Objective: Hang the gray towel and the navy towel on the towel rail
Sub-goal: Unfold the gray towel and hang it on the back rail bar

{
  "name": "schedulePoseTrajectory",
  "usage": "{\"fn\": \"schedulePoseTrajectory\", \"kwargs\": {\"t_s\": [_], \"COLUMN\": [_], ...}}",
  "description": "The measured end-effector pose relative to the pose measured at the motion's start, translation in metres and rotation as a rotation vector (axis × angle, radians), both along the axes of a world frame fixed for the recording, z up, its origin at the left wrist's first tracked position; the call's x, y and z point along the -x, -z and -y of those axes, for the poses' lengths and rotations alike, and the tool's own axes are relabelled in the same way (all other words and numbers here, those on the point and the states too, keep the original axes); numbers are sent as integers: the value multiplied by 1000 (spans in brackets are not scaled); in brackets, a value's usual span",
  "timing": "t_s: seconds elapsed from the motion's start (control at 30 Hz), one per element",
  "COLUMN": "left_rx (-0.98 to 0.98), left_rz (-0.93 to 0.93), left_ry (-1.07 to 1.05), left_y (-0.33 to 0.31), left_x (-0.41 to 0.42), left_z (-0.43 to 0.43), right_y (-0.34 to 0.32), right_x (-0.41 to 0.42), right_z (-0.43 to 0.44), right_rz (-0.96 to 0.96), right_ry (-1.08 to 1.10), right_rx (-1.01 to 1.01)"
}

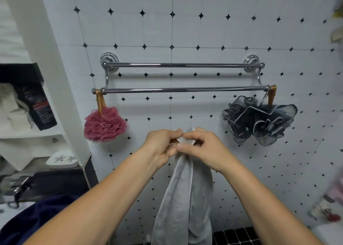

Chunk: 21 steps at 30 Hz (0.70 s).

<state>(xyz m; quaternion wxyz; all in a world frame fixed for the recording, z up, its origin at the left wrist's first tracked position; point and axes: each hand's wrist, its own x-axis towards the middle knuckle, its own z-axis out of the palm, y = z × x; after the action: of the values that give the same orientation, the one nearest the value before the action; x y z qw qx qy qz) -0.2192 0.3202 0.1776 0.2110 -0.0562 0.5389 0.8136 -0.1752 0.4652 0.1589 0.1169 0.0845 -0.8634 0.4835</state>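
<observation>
— Two hands, what have they got?

— Both of mine are on the gray towel (183,194). My left hand (160,145) and my right hand (202,148) meet just below the towel rail (183,65), well short of its lower bar. The fingers (175,133) of the left are pinched shut on the towel's top edge; those of the right are curled closed over the same bunched corner, the knuckles of the two hands almost touching. A small pale tab of the cloth shows between them.

— And the rest of the towel?

— It hangs straight down from my grip in long folds, in front of the white tiled wall (204,31) with its black diamond marks, and runs out of the bottom of the view.

— The rail itself?

— Two chrome bars, one above the other, both bare along their length. A pink bath sponge (104,125) hangs by a ribbon from the left end of the lower bar; a dark gray bath sponge (259,120) hangs from the right end.

— Where is the navy towel?

— Low at my left, the navy towel (31,218) lies in a heap, partly behind my left forearm. I cannot tell what it rests on. Beyond it stand white shelves (33,133) with a dark bottle (39,109).
</observation>
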Motion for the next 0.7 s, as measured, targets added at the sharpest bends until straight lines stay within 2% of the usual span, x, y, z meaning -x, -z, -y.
{"fn": "schedulePoseTrajectory", "kwargs": {"t_s": [0.13, 0.23, 0.33, 0.4, 0.57, 0.7], "left_rx": [65, 196, 298, 299, 370, 397], "left_rz": [-84, -245, -388, -508, -753, -845], "left_ry": [-27, -63, -84, -59, 307, 450], "left_y": [-7, -6, -4, -2, 10, 18], "left_x": [-10, -12, -9, -7, -6, -4], "left_z": [-8, -4, 9, 20, 38, 39], "right_y": [-7, -10, -12, -15, -16, -21], "right_x": [2, 5, 3, 2, -1, -9], "right_z": [10, 12, 9, 7, 3, -1], "right_rz": [-87, -116, -99, -64, -16, 2], "right_ry": [61, 80, 48, -5, -76, -169], "right_rx": [-276, -342, -275, -167, -24, 15]}}
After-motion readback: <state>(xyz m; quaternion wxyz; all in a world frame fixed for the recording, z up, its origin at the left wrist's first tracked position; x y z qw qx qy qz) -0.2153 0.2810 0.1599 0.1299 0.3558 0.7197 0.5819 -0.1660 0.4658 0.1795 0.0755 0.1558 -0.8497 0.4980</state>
